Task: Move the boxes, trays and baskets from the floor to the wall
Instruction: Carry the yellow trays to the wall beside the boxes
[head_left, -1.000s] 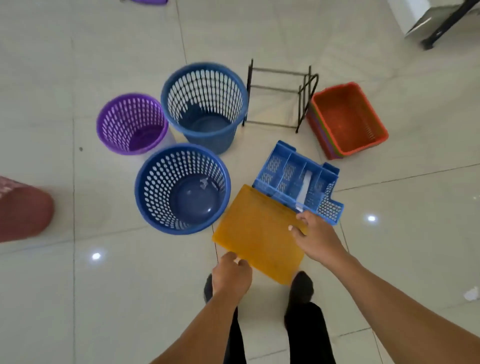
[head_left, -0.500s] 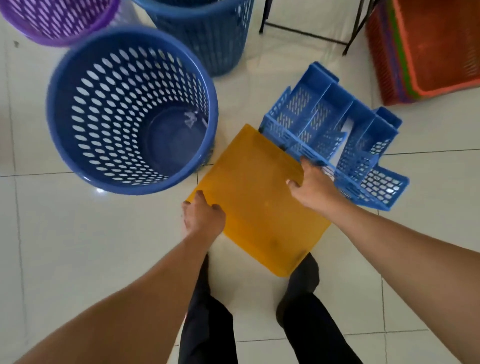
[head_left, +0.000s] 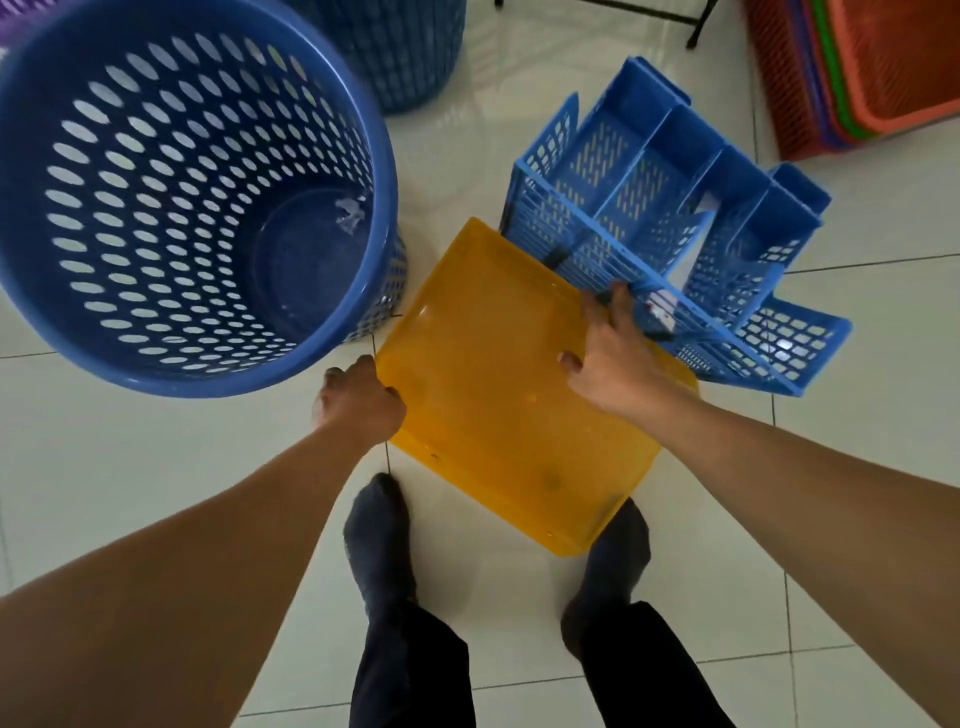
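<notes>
Compared with half a second back, the person has bent lower, so everything sits closer, and the right hand has slid further onto the tray. Left to right: the big blue basket stands upright on the floor with its open mouth up, a second blue basket just behind it and a sliver of purple at the far left edge. Left hand has its grip curled round the left corner of the yellow tray, fingers tucked under the edge. The tray sits like a diamond, long axis running from near the basket down toward the person's right sock, and I can't tell if it's lifted or lying flat. Right hand lies spread on the tray's right side, thumb on top, fingers reaching over the edge against the blue file rack; whether they're hooked on anything I can't make out. The rack touches the tray's far edge, dividers slanting up-right. A stack of orange trays sits apart in the top right corner.
</notes>
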